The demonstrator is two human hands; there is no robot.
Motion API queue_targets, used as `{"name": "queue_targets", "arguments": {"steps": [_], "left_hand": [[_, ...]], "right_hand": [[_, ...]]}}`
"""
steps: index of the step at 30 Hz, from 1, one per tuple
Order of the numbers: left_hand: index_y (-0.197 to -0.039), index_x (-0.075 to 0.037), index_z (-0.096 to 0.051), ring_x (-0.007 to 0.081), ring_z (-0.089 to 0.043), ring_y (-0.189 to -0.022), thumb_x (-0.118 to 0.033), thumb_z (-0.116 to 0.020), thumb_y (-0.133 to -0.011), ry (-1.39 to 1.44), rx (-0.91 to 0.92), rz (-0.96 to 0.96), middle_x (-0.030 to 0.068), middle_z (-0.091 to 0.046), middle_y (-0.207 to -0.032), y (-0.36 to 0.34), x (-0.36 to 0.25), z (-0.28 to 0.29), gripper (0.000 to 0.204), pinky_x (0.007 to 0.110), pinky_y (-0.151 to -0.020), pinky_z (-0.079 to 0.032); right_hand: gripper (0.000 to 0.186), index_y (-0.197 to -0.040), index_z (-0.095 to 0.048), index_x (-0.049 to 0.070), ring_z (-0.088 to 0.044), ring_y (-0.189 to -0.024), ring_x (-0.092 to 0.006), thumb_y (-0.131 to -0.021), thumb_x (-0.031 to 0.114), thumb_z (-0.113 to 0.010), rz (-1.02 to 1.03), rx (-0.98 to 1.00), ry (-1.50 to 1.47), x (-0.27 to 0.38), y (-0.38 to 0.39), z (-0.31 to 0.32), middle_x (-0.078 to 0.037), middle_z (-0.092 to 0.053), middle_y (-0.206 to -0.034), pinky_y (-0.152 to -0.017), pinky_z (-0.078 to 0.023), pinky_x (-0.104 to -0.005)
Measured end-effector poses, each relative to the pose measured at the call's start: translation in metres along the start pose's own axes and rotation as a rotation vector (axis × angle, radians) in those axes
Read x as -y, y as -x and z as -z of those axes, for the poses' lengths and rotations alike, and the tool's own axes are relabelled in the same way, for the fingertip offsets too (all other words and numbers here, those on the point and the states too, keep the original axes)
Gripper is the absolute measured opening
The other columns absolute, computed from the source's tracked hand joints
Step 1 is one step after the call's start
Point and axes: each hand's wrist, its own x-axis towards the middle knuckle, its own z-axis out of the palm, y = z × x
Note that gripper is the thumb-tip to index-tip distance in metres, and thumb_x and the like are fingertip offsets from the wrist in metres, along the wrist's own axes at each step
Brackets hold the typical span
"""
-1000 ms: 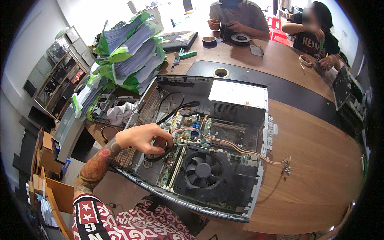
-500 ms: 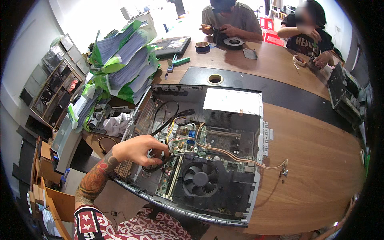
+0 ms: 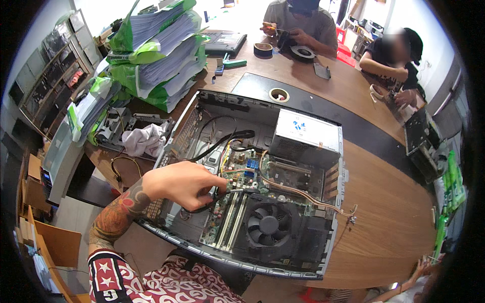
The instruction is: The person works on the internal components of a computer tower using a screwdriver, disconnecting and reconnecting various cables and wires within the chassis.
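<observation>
My left hand point(image 3: 184, 184) reaches into an open desktop computer case point(image 3: 252, 267), fingers curled on a black cable point(image 3: 214, 148) near the edge of the motherboard point(image 3: 247, 164); the fingertips are partly hidden. Beside the hand are yellow wires, pale memory slots point(image 3: 232, 219) and a black cooling fan point(image 3: 268, 224). A silver power supply point(image 3: 305, 129) fills the case's back right. A beige cable point(image 3: 321, 202) runs out over the right edge to small metal connectors point(image 3: 352, 219). My right hand is not in view.
Stacked papers in green wrappers point(image 3: 151, 55) and a white cloth point(image 3: 141, 141) lie left. Across the wooden table point(image 3: 384, 192), two co-workers point(image 3: 298, 25) point(image 3: 394, 65) handle parts near tape rolls point(image 3: 262, 49) and a laptop point(image 3: 222, 43). More hardware point(image 3: 422, 141) stands right.
My left hand stays at the same place in the case with fingers curled. The view has shifted slightly. The co-worker at the right has lowered the raised arm.
</observation>
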Motion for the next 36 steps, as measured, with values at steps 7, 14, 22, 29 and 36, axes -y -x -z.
{"name": "queue_targets", "arguments": {"steps": [7,14,22,29,36], "left_hand": [[-0.114,-0.003,-0.062,0.0394,-0.065,-0.086,-0.018,-0.070,-0.080,-0.088,-0.041,-0.212,0.0187,-0.068,-0.092,0.010,0.003,0.026,0.038,0.047,-0.075,-0.051],[-0.103,-0.005,-0.066,0.0337,-0.067,-0.087,-0.020,-0.068,-0.087,0.012,-0.193,-0.286,0.0160,-0.068,-0.089,-0.038,0.018,0.067,0.022,0.045,-0.076,-0.051],[-0.094,-0.005,-0.063,0.0363,-0.064,-0.081,-0.011,-0.065,-0.085,-0.237,-0.438,-0.372,0.0143,-0.062,-0.083,-0.066,0.051,0.030,0.011,0.047,-0.072,-0.051],[-0.093,-0.005,-0.063,0.0348,-0.064,-0.080,-0.011,-0.065,-0.084,-0.246,-0.523,-0.407,0.0123,-0.061,-0.083,-0.076,0.046,0.030,0.011,0.046,-0.073,-0.051],[-0.085,-0.006,-0.065,0.0326,-0.064,-0.080,-0.013,-0.067,-0.073,-0.478,-0.315,-0.458,0.0115,-0.062,-0.078,-0.125,0.015,0.072,0.014,0.042,-0.074,-0.051]], "right_hand": [[0.024,-0.119,-0.062,0.004,-0.043,-0.068,-0.0042,-0.103,0.020,-0.055,-0.111,-0.060,-0.233,0.038,0.025,0.052,-0.001,-0.062,-0.090,-0.059,-0.036,-0.0199],[0.022,-0.118,-0.063,0.004,-0.041,-0.065,-0.0016,-0.104,0.019,-0.055,-0.052,-0.096,-0.553,0.125,0.054,0.158,0.000,-0.061,-0.088,-0.057,-0.034,-0.0175],[0.023,-0.098,-0.068,0.003,-0.040,-0.061,-0.0022,-0.102,0.022,-0.057,0.500,-0.032,-0.445,0.324,-0.031,0.050,0.002,-0.060,-0.084,-0.054,-0.030,-0.0198],[0.031,-0.079,-0.067,0.003,-0.045,-0.063,-0.0040,-0.101,0.023,-0.060,0.489,0.048,-0.468,0.325,-0.084,-0.087,0.005,-0.053,-0.067,-0.055,-0.034,-0.0242],[0.030,-0.077,-0.061,0.002,-0.052,-0.063,-0.0164,-0.101,0.020,-0.059,0.692,-0.019,-0.284,0.276,-0.083,-0.116,-0.005,-0.055,-0.074,-0.061,-0.042,-0.0315]]}}
